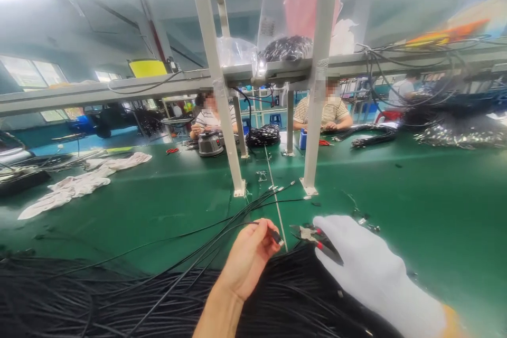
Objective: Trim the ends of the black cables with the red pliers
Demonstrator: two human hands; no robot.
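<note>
"Two hands busy, so what does each one hold?"

"My bare left hand (247, 256) has thumb and forefinger closed in a pinch on a black connector (273, 235), its silvery tip poking out past them. My white-gloved right hand (364, 269) curls loosely around the cutters (308, 234), thumb to one handle, fingers to the other."

"Which step would you call this?"

"I judge it as bringing connector and tool together. The cutters' jaws look slightly parted and point toward my left fingertips, near the connector but apart from it. I can't tell what, if anything, needs nipping."

"And the next move, what does it call for?"

"If the two are to meet, a steady pinch, a small sideways shift, and blades kept clear of my bare skin."

"Tell me about the materials."

"The connector is a slim, dark block; a thin, round cable (241, 225) trails from it, left of my pinching fingers. The cutters pair dull grey metal with red-and-black grips, and my glove (386, 288) looks matte and soft. Nearer me than the fingers, a heap of black cables (59, 296) spreads in long strands. Beyond my fingertips, silvery cable ends (292, 184) rest on the smooth green tabletop (178, 185)."
</note>
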